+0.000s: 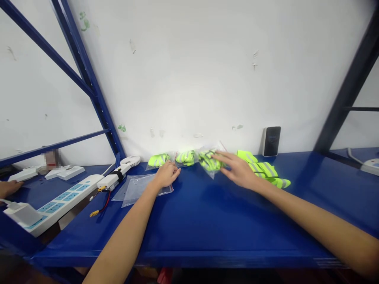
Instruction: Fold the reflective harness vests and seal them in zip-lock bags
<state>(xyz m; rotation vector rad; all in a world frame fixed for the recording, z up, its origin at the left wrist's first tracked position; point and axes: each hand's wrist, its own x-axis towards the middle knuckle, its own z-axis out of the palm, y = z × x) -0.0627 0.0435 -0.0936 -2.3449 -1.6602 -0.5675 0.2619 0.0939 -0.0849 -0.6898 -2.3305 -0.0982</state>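
Observation:
My left hand (167,173) is over the blue table, its fingers curled in; what they hold, if anything, is hidden. Beneath and left of it lie clear zip bags (137,190), flat on the table. My right hand (238,169) has its fingers stretched out, fingertips at a bagged yellow reflective strap (209,159) by the wall. Two more bagged reflective straps sit to its left, one in the middle (186,157) and one just behind my left hand (159,159). Unbagged yellow reflective straps (266,169) lie to the right of my right hand.
A black-faced device (271,141) leans upright near the wall. At left are a small white fan (130,161), a white battery pack with connector leads (111,180) and a long power strip (69,197). Another person's hand (11,188) shows at the far left, near white boxes (71,172).

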